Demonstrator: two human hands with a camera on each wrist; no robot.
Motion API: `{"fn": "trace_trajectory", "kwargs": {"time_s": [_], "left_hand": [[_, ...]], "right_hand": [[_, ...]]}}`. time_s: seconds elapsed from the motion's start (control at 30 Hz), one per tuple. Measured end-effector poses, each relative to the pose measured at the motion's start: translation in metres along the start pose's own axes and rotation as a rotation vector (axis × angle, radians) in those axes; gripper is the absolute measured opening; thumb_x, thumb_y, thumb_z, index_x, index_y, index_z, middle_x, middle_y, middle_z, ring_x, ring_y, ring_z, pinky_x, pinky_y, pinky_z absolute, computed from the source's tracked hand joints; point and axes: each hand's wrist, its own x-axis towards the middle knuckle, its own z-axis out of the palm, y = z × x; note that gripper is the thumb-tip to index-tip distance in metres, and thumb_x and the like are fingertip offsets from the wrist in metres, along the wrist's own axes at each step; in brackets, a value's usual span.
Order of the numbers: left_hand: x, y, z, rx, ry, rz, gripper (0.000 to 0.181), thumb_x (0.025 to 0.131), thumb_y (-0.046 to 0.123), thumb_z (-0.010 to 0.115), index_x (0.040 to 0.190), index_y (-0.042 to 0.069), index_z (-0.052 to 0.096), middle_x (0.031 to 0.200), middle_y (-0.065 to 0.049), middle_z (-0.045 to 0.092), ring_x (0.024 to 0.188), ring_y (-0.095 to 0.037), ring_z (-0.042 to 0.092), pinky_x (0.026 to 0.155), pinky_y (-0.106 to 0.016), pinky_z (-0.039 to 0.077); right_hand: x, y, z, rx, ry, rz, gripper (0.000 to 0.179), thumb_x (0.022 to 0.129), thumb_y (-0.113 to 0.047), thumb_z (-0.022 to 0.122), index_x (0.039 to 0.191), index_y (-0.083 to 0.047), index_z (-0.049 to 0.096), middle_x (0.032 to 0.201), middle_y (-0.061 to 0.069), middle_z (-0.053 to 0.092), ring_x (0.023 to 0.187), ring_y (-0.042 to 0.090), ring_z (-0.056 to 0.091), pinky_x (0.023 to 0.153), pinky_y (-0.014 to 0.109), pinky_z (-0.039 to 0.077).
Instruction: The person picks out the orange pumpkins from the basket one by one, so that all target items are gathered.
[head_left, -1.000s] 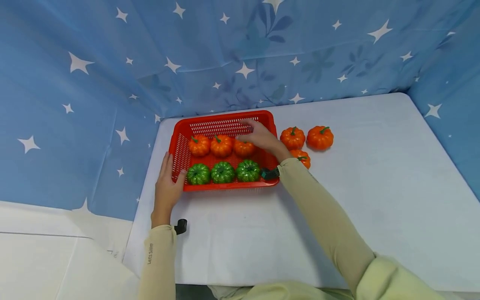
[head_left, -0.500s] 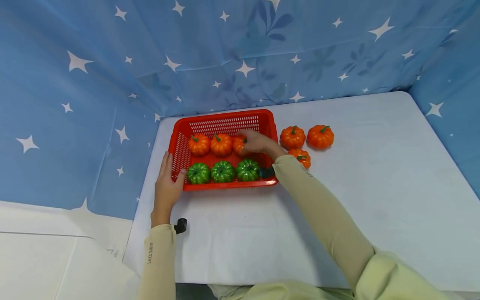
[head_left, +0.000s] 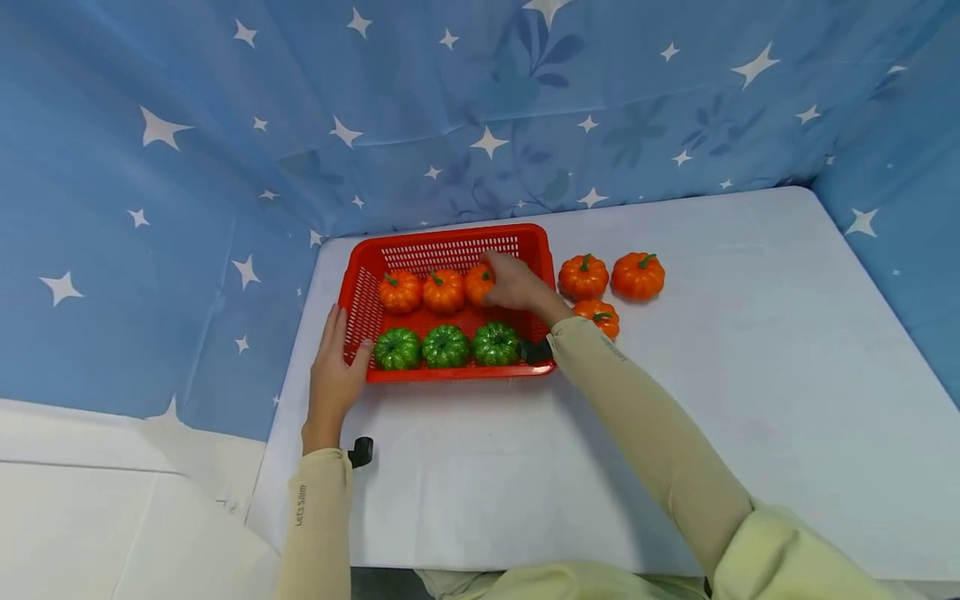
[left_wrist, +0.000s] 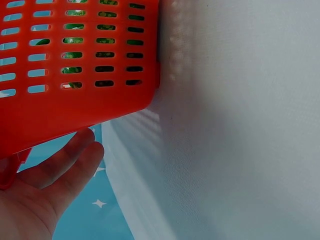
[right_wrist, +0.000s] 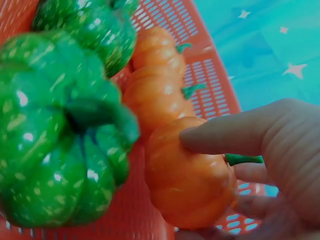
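Observation:
A red plastic basket (head_left: 450, 374) with slotted walls holds a row of orange toy pumpkins and a front row of green toy pumpkins (head_left: 446, 345). My right hand (head_left: 517, 283) reaches in and grips the rightmost orange pumpkin (right_wrist: 185, 175) of the back row. In the right wrist view its thumb lies across the pumpkin and the other fingers go behind it, partly hidden. My left hand (head_left: 337, 375) rests at the basket's front left corner, thumb by the front rim. The left wrist view shows its straight fingers (left_wrist: 80, 167) beside the basket's outer wall.
Outside the basket, right of it, lie three more orange pumpkins (head_left: 637, 277), one partly behind my right wrist. The table (head_left: 465, 475) has a white cover. A blue curtain (head_left: 420, 100) with white stars hangs behind and at the sides.
My right hand has come down from above the rightmost orange pumpkin and now grips it, moving it slightly left toward the one beside it. The left hand has stayed at the basket corner.

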Motion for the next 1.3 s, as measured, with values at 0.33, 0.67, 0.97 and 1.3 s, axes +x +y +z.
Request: {"fn": "trace_trajectory", "kwargs": {"time_s": [0.33,0.67,0.97,1.3], "left_hand": [[-0.001,-0.001,0.002,-0.004,0.007,0.012,0.073,0.109,0.029,0.055,0.173,0.014,0.023,0.179,0.000,0.014,0.161,-0.036,0.023,0.124,-0.066,0.025],[-0.002,0.001,0.001,-0.011,0.019,0.005,0.073,0.109,0.028,0.057,0.172,0.014,0.025,0.179,0.001,0.015,0.161,-0.033,0.022,0.125,-0.064,0.025],[-0.004,0.001,0.003,-0.020,0.022,-0.003,0.072,0.109,0.028,0.057,0.172,0.014,0.025,0.179,0.001,0.016,0.162,-0.032,0.021,0.126,-0.061,0.024],[-0.004,0.002,0.004,-0.029,0.045,0.009,0.072,0.108,0.024,0.059,0.171,0.011,0.028,0.178,-0.004,0.019,0.161,-0.032,0.023,0.125,-0.060,0.026]], "right_hand": [[-0.043,-0.012,-0.017,0.136,0.164,-0.053,0.078,0.093,-0.021,0.078,0.162,-0.009,0.044,0.155,0.015,0.050,0.137,0.035,0.048,0.111,0.054,0.048],[-0.098,0.004,-0.033,0.256,0.321,-0.049,0.076,0.095,-0.032,0.077,0.163,-0.019,0.046,0.161,0.012,0.041,0.139,0.033,0.045,0.109,0.060,0.049],[-0.144,0.037,-0.037,0.320,0.472,0.039,0.074,0.096,-0.024,0.077,0.163,-0.019,0.046,0.162,0.011,0.040,0.143,0.034,0.042,0.110,0.063,0.048],[-0.192,0.084,-0.041,0.407,0.683,0.132,0.078,0.100,-0.029,0.075,0.167,-0.013,0.038,0.165,0.014,0.037,0.143,0.035,0.042,0.116,0.057,0.042]]}}
